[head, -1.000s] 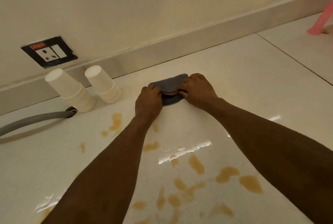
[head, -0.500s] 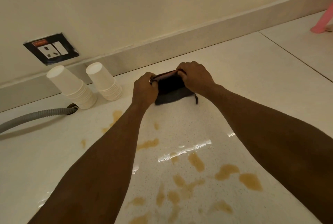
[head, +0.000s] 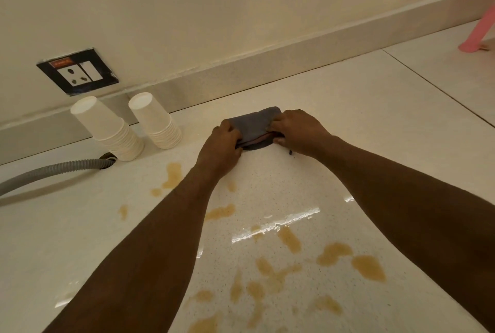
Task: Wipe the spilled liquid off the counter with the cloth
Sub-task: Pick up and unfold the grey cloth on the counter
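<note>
A folded dark grey cloth (head: 254, 125) with a reddish edge lies on the white counter (head: 361, 118), near the back wall. My left hand (head: 221, 145) grips its left end and my right hand (head: 298, 129) grips its right end. Brown spilled liquid (head: 334, 252) sits in several patches on the counter in front of the cloth, between and beside my forearms, with more spilled patches (head: 172, 176) to the left.
Two stacks of upturned white paper cups (head: 112, 129) (head: 155, 121) stand at the left by the wall. A grey corrugated hose (head: 53, 170) enters a hole in the counter. A wall socket (head: 77, 71) is above. A pink object (head: 479, 29) stands far right.
The cloth was lifted and turned upright between both hands half a second ago; now it lies flat and folded on the counter again, with both hands still on it.
</note>
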`<state>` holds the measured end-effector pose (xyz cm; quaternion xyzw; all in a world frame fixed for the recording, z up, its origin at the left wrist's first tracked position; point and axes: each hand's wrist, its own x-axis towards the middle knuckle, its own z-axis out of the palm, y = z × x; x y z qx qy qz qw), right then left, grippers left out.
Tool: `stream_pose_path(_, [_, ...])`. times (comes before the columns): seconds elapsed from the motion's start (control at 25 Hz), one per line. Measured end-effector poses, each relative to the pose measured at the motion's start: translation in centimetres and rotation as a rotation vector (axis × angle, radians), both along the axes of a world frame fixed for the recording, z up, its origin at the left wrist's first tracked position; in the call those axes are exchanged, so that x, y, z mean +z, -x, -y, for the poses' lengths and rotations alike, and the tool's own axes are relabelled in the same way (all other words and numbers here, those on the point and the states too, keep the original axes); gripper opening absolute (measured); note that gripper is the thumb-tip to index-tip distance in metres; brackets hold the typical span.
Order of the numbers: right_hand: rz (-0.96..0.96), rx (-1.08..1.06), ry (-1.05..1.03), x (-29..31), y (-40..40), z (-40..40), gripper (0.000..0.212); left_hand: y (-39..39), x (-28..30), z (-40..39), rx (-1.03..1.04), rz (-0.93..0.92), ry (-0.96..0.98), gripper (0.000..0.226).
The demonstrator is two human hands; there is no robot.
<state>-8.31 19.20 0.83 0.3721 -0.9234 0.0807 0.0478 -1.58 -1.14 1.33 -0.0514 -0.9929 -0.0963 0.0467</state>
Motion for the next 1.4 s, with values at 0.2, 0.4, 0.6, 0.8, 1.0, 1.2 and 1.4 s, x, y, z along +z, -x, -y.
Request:
stream_pose_path(0.2, [0.017, -0.017, 0.102, -0.1, 0.2, 0.0, 0.022, 0.1, 0.5, -0.1, -0.003, -0.008, -0.072, 0.023])
stream_pose_path(0.4, [0.182, -0.133, 0.213, 1.6, 1.0, 0.1, 0.022, 1.3, 3.2, -0.2, 0.191, -0.054, -0.345, 0.02])
stream_pose_path(0.6, [0.249, -0.169, 0.282, 4.6, 1.3, -0.4, 0.024, 2.2, 6.7, -0.4, 0.157, -0.049, -0.276, 0.036])
stream_pose_path(0.8, [0.415, -0.123, 0.211, 9.7, 1.2, -0.6, 0.022, 1.8, 10.1, 0.0, 0.136, -0.077, -0.28, 0.026])
stream_pose_path(1.0, [0.531, -0.202, 0.435, 12.0, -0.1, -0.4, 0.027, 0.6, 13.2, -0.2, 0.111, -0.086, -0.32, 0.024])
stream_pose_path(1.2, [0.33, -0.147, 0.359, 14.2, -1.0, 0.4, 0.027, -0.2, 16.1, 0.5, 0.158, -0.165, -0.324, 0.024])
stream_pose_path(1.4, [0.054, -0.141, 0.485, 15.6, -2.7, 0.5, 0.022, -3.0, 15.8, 0.4, 0.186, -0.378, -0.389, 0.022])
